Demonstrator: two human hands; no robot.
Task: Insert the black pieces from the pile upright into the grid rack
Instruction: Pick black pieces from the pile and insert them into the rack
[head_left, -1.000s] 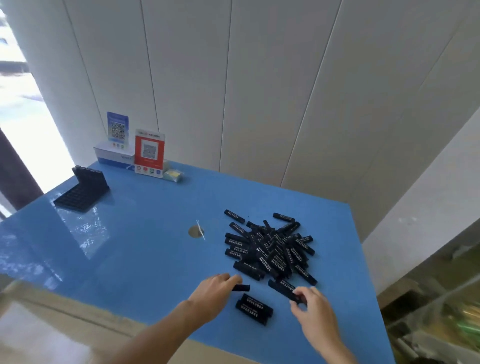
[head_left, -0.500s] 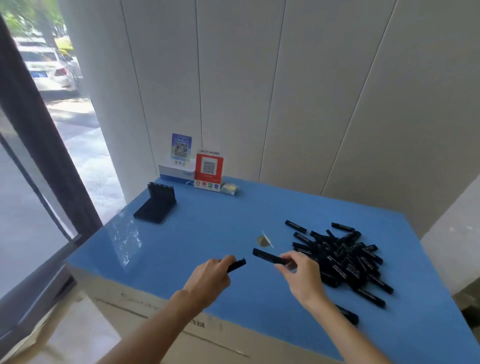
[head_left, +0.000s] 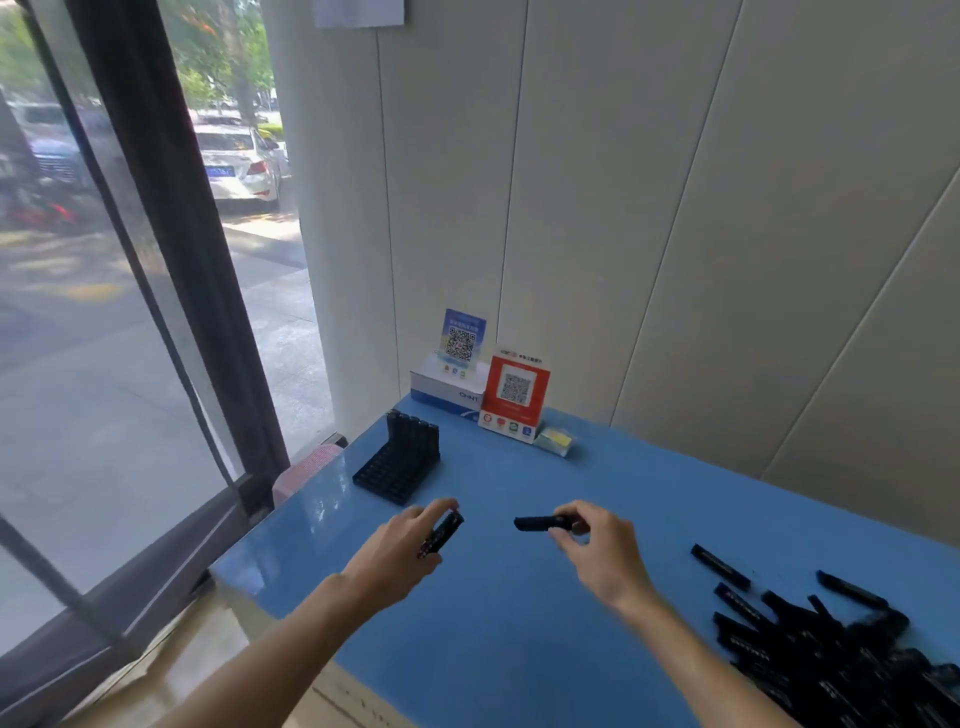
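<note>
Above the blue surface (head_left: 519, 613), the left hand (head_left: 400, 553) pinches 1 tilted black piece (head_left: 440, 534); the right hand (head_left: 597, 545) pinches 1 level piece (head_left: 535, 523). 1 rack (head_left: 397, 465), 1 pile (head_left: 831, 654).

pile (head_left: 852, 654): cut off at right, bottom edges | piece lettering: blurred, unreadable

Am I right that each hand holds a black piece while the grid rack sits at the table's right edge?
Not quite. The left hand and right hand each hold a black piece, but the head view shows the grid rack near the table's left edge; the pile lies on the right.
</note>
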